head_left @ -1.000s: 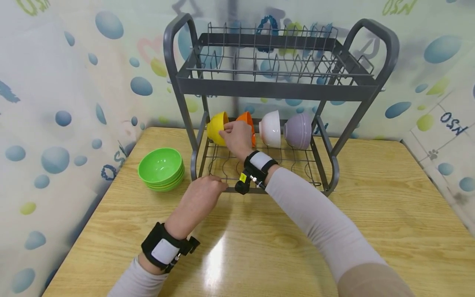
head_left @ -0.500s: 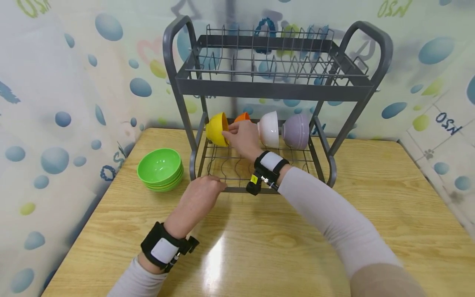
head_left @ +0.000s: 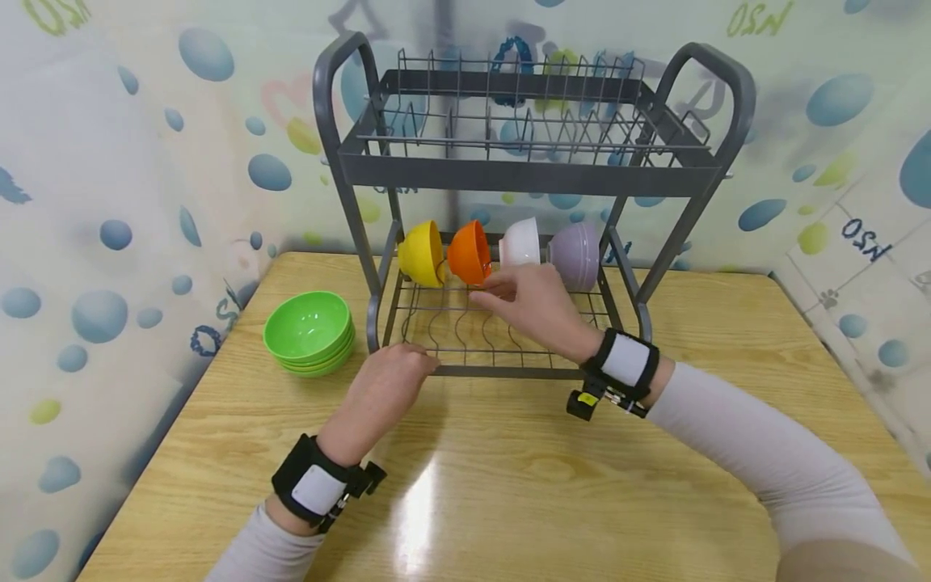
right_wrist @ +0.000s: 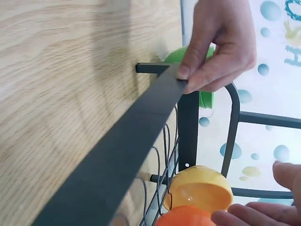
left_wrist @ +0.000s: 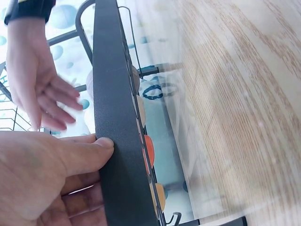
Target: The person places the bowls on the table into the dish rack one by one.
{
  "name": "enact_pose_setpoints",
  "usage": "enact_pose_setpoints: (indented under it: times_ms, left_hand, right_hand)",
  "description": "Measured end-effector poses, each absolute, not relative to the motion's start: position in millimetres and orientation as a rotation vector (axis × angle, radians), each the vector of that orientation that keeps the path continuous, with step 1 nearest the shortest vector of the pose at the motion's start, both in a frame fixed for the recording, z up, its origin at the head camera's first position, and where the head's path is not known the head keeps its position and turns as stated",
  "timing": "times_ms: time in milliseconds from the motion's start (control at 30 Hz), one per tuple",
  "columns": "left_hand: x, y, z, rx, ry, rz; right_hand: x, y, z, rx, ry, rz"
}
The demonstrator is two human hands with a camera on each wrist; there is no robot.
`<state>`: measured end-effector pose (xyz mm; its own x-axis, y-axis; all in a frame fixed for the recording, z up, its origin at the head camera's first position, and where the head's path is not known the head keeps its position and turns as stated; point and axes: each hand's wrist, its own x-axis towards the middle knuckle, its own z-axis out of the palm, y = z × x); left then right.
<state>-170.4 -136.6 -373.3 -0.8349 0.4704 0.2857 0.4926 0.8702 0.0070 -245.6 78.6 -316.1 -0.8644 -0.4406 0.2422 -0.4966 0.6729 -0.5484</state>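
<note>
A dark grey two-tier dish rack (head_left: 531,178) stands against the wall. On its lower tier a yellow bowl (head_left: 420,255), an orange bowl (head_left: 467,252), a white bowl (head_left: 519,242) and a purple bowl (head_left: 576,255) lean sideways in a row. My left hand (head_left: 381,396) grips the lower front rail (left_wrist: 117,122) near its left end, thumb on the outer face and fingers behind. Holding nothing, my right hand (head_left: 541,311) is in front of the white bowl, covering its lower part; its fingers look relaxed in the right wrist view.
Several nested green bowls (head_left: 307,327) stand on the wooden table (head_left: 545,485) left of the rack. The upper tier (head_left: 509,133) has upright wire dividers above the bowls. A patterned wall backs the table.
My right hand has left the yellow and orange bowls and moved right and toward me, uncovering the orange bowl. The left hand stays on the rail.
</note>
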Motion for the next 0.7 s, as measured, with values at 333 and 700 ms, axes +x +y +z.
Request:
enact_pose_setpoints:
  times_ms: [333,700]
  left_hand:
    - [-168.7,-138.5,-372.3,-0.715,-2.789,-0.152]
    - [-169.7,-138.7,-374.6,-0.731,-2.773,-0.153]
  right_hand:
    - [-207.2,128.9,-346.9,0.854,-2.817,0.604]
    - [-177.7,175.7,-372.6,0.701,-2.793,0.436]
